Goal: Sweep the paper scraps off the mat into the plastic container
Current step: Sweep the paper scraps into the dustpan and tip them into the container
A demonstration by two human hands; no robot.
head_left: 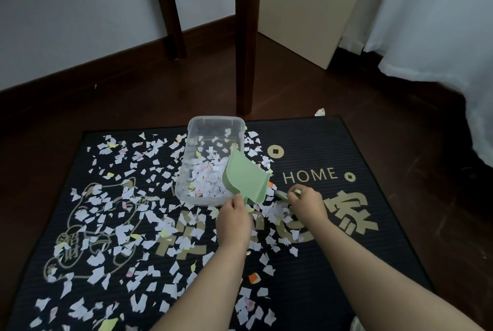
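Scraps (106,224) still litter the mat (346,264), thickest at left. The tub (184,186), mid-mat, holds a heap of them. Left hand (233,220) grips the dustpan (246,178), tipped over the tub, so this looks like emptying. Right hand (306,204) curls round a small brush (281,194). Next move: lower the pan and sweep in another load.

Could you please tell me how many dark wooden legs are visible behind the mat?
2: one leg stands just behind the container; the other leg is farther back on the left. Others may be hidden.
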